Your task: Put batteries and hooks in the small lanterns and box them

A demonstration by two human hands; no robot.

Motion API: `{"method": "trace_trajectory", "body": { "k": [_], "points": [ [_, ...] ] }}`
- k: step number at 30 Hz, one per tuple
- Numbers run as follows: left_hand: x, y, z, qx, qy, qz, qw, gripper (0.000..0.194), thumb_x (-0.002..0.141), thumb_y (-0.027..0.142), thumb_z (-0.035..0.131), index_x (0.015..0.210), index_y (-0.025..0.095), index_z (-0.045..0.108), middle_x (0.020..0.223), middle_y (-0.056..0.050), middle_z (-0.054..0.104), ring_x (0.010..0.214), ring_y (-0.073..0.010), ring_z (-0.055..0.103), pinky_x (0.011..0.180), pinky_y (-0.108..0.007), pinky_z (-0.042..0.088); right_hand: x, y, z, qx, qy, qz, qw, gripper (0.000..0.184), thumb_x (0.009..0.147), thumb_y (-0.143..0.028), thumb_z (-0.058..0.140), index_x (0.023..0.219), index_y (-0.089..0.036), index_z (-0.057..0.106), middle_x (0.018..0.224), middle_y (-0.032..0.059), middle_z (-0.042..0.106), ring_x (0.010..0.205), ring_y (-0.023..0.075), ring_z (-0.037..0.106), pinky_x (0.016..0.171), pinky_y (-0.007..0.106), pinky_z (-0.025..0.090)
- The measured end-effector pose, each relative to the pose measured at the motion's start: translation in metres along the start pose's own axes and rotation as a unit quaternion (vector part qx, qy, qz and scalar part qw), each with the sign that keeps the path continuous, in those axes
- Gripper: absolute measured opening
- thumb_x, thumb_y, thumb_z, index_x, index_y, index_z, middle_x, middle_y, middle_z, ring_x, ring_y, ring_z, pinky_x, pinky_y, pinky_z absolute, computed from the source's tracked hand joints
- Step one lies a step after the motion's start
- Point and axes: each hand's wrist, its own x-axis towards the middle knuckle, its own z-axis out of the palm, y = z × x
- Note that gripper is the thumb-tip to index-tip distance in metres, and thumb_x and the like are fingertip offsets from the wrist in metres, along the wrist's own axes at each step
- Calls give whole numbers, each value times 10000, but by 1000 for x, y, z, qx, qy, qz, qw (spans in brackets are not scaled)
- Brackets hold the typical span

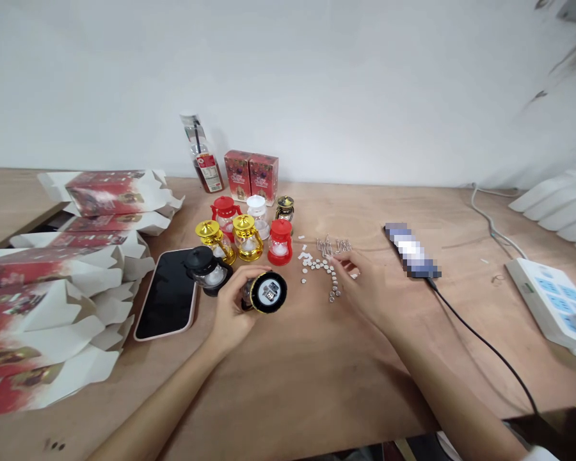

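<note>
In my left hand (235, 307) is a small black and gold lantern (269, 292), tipped so its round base faces me. A white disc with a recess holding metal parts shows in that base. My right hand (360, 282) reaches to the table, its fingers drawn together beside a cluster of small screws (333, 246) and a scatter of button cells (335, 282). Whatever its fingertips pinch is hidden or too small to name. Behind my left hand stand a black lantern (206, 269), two gold lanterns (248, 238), and red (281, 242), white (258, 218) and dark bronze (285, 211) ones.
Unfolded red and white cartons (52, 282) pile up on the left. A pink-edged phone (168, 294) lies beside them. Against the wall stand two red boxes (251, 176) and a bottle (208, 171). To the right are a cabled phone (410, 250) and a power strip (552, 304).
</note>
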Motion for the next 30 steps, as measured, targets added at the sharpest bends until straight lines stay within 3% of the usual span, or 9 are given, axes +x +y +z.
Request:
{"method": "trace_trajectory", "body": {
  "k": [2, 4, 6, 8, 13, 23, 27, 30],
  "points": [
    [0, 0, 0, 1, 2, 3, 1000, 329, 626, 93, 679, 940, 173, 619, 1045, -87, 653, 1015, -240, 601, 901, -366, 459, -6, -10, 5, 210, -44, 40, 976, 188, 831, -375, 607, 807, -195, 655, 735, 22, 670, 663, 151, 616, 638, 285, 487],
    [0, 1, 0, 3, 2, 8, 1000, 329, 629, 93, 676, 942, 176, 622, 1043, -86, 655, 1010, -240, 605, 896, -364, 461, -12, -20, 11, 356, -92, 85, 926, 198, 786, -394, 657, 776, -196, 654, 688, 2, 654, 608, 129, 605, 607, 274, 506],
    [0, 1, 1, 7, -1, 14, 1000, 332, 631, 91, 670, 948, 181, 624, 1046, -87, 655, 1007, -243, 608, 888, -364, 464, -18, -28, 15, 433, -116, 116, 886, 195, 758, -394, 689, 782, -202, 667, 665, -13, 645, 583, 115, 599, 587, 265, 517],
    [-1, 2, 3, 11, -8, 24, 1000, 327, 638, 94, 666, 950, 186, 624, 1048, -89, 654, 1006, -247, 612, 878, -364, 468, -24, -34, 18, 458, -127, 126, 871, 183, 758, -380, 695, 846, -220, 690, 672, -25, 650, 572, 103, 602, 580, 257, 522],
    [-6, 4, 8, 35, -33, 53, 997, 319, 661, 125, 682, 969, 191, 630, 1046, -101, 649, 983, -243, 622, 837, -349, 477, -32, -40, 21, 444, -143, 91, 880, 136, 756, -347, 702, 811, -224, 726, 688, -13, 697, 596, 117, 645, 621, 271, 543],
    [-7, 10, 10, 59, -48, 51, 996, 295, 699, 172, 672, 984, 187, 600, 1064, -116, 629, 1006, -252, 611, 851, -369, 485, -38, -38, 23, 412, -91, 1, 906, 17, 767, -231, 687, 783, -227, 691, 770, 5, 705, 719, 134, 654, 679, 272, 548],
    [-7, 11, 9, 75, -55, 54, 994, 290, 718, 156, 622, 1004, 188, 583, 1065, -115, 623, 1010, -248, 604, 854, -372, 483, -37, -36, 20, 371, -80, -51, 924, 36, 803, -204, 646, 806, -228, 672, 793, 11, 698, 743, 139, 654, 694, 282, 548],
    [-6, 13, 7, 91, -97, 85, 987, 353, 710, 143, 565, 1061, 178, 557, 1071, -118, 616, 1007, -245, 595, 849, -369, 478, -37, -37, 18, 308, -68, -123, 941, 96, 814, -157, 622, 860, -224, 672, 810, 20, 697, 771, 143, 656, 693, 278, 540]
  ]
}}
